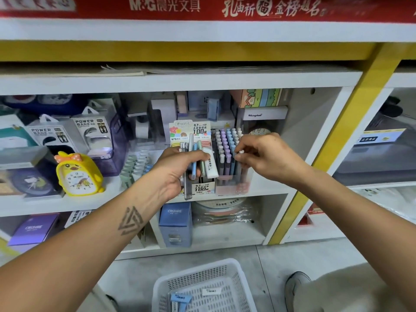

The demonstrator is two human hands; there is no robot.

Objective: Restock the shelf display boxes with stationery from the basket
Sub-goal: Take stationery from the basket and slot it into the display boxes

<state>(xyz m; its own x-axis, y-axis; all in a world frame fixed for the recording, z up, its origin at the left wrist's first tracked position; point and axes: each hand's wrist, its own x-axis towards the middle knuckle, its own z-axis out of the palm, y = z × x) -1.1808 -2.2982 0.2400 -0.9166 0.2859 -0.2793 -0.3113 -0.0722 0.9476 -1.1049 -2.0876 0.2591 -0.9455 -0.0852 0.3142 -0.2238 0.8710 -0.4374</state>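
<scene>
Stationery is gripped as a bundle (199,163) in the left hand (177,174): several pastel pens and a white eraser-like stick printed with Chinese characters are clamped between curled fingers and thumb, in front of the shelf's middle compartment. A single white-capped pen (240,152) is pinched between the thumb and fingertips of the right hand (265,157), held at the right edge of the pen display box (229,163), where rows of white, purple, blue and dark capped pens are stood upright. Whether the pinched pen is already seated in a slot cannot be told.

Just left of that box, a lead-refill display box (191,140) is partly hidden behind the left hand; "0.7 HB", "100" and "M&G" can be read on its header card and again on its front panel. "Henghua" is printed on a grey box (262,115) behind. "POWER BANK" is read on two clear packs (74,134) at left, beside a yellow duck alarm clock (78,174). "CRUHRE" is marked on a blue box (175,224) on the lower shelf. A red banner (202,6) with "M&G" and Chinese lettering is stretched across the top.

On the floor below, a white mesh basket (202,287) is set, with a few small blue and white labelled pieces lying in it. A shoe (297,287) is seen to its right.
</scene>
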